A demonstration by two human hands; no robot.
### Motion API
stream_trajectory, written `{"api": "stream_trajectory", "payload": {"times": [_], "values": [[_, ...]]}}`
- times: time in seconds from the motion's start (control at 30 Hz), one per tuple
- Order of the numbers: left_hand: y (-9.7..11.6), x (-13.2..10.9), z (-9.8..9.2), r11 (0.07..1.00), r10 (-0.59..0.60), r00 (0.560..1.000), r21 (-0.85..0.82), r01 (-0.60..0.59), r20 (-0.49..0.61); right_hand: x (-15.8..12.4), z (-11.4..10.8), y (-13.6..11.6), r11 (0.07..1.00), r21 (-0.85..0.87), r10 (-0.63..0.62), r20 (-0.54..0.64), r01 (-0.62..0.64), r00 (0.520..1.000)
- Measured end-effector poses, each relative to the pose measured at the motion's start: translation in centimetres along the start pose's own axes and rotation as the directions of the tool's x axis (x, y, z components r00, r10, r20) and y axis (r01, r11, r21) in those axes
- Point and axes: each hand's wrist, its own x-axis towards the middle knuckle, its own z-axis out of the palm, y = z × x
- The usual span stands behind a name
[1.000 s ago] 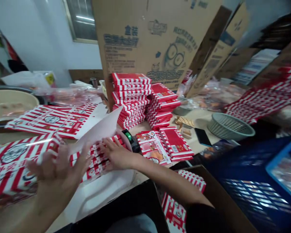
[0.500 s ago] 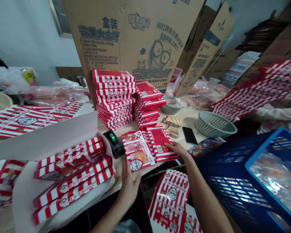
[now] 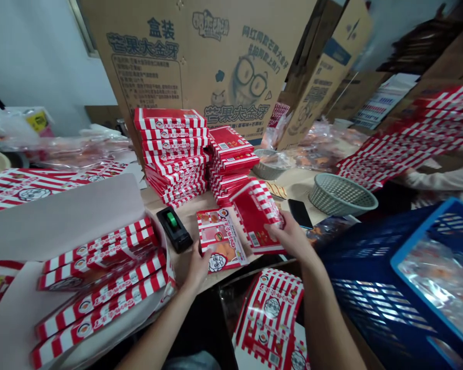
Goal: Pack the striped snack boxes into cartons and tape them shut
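Observation:
My right hand is closed around the right side of a red-and-white snack box, which is tilted up off the table. A second snack box, printed with food pictures and a cartoon face, lies beside it. At that box's lower left corner my left hand grips the edge, thumb on top and fingers partly hidden. A black tape dispenser with a green roll stands just left of it. Behind, finished-looking striped boxes form two stacks.
On the left, an open white carton holds several striped boxes. Striped cardboard sheets lie below the table edge. A blue crate with bagged food, a grey-green basket and a phone are right. A person's sleeve shows behind.
My right hand has lifted and tilted the red box from its flat position. My left hand has moved up from the table edge onto the corner of the picture-printed box.

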Motion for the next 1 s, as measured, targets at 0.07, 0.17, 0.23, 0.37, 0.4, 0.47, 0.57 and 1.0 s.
{"api": "stream_trajectory", "payload": {"times": [0.07,0.17,0.23,0.37,0.4,0.47,0.57,1.0], "values": [[0.0,-0.2,0.2,0.999,0.045,0.999,0.015,-0.045,-0.023,-2.7,3.3,-0.9,0.946,-0.252,-0.235,-0.11,0.202,0.966],[0.0,-0.3,-0.1,0.997,0.066,0.994,0.039,-0.062,-0.091,-6.6,8.9,-0.8,0.745,-0.496,-0.443,0.131,0.446,0.887],[0.0,-0.2,-0.6,0.997,0.055,0.992,0.051,-0.049,-0.113,-7.7,10.7,-0.4,0.73,-0.475,-0.442,0.221,0.492,0.869],[0.2,0.2,-1.2,0.994,0.087,0.989,0.08,-0.078,-0.12,-4.5,8.2,-0.2,0.782,-0.362,-0.428,0.28,0.507,0.859],[0.4,0.1,-1.2,0.991,0.104,0.988,0.092,-0.094,-0.116,-3.0,7.1,-0.2,0.815,-0.332,-0.401,0.269,0.475,0.876],[1.0,-0.3,-1.0,0.983,0.15,0.983,0.126,-0.137,-0.107,0.0,5.0,0.1,0.901,-0.253,-0.281,0.275,0.351,0.919],[2.6,-1.7,0.0,0.952,0.262,0.961,0.185,-0.243,-0.086,2.8,3.2,1.5,0.987,-0.102,-0.068,0.454,0.128,0.888],[1.5,-1.1,-0.6,0.842,0.389,0.921,0.403,-0.359,0.009,0.1,-2.0,8.7,0.758,0.568,0.138,0.339,-0.319,0.931]]}}
